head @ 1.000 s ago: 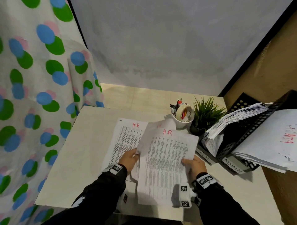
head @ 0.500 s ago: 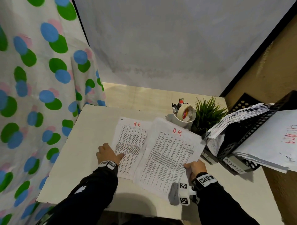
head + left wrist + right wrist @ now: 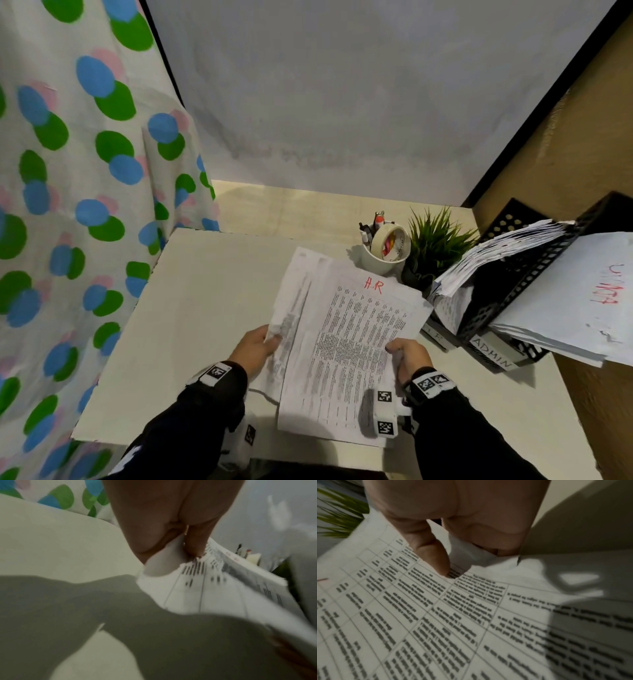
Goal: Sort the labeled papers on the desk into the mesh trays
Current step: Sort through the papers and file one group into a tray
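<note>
**Q:** What stage of the sort does the head view show?

**A:** A late one, in my judgement. I see the stacked black mesh trays (image 3: pixel 520 284) at the right edge of the table (image 3: pixel 191 308) already loaded: one thick pile fanning out of an upper tier, another sheaf with red lettering overhanging toward the right. One tray front reads "ADMIN"; the label beside it is partly hidden.

**Q:** And what is left?

**A:** Only the "H.R" sheets (image 3: pixel 356 346), as far as I can see. They are lifted off the table and overlapped, the front one headed in red, a second blurred sheet behind it on the left. No other loose paper shows on the table.

**Q:** How are the hands set?

**A:** My left hand (image 3: pixel 255 346) pinches the left edge of the sheets, thumb on top. My right hand (image 3: pixel 409 354) is curled on the right edge, thumb pressed onto the printed face.

**Q:** The remaining step?

**A:** Carrying these sheets to the matching tray, past the cup of pens (image 3: pixel 380 255) and the small plant (image 3: pixel 435 240).
</note>
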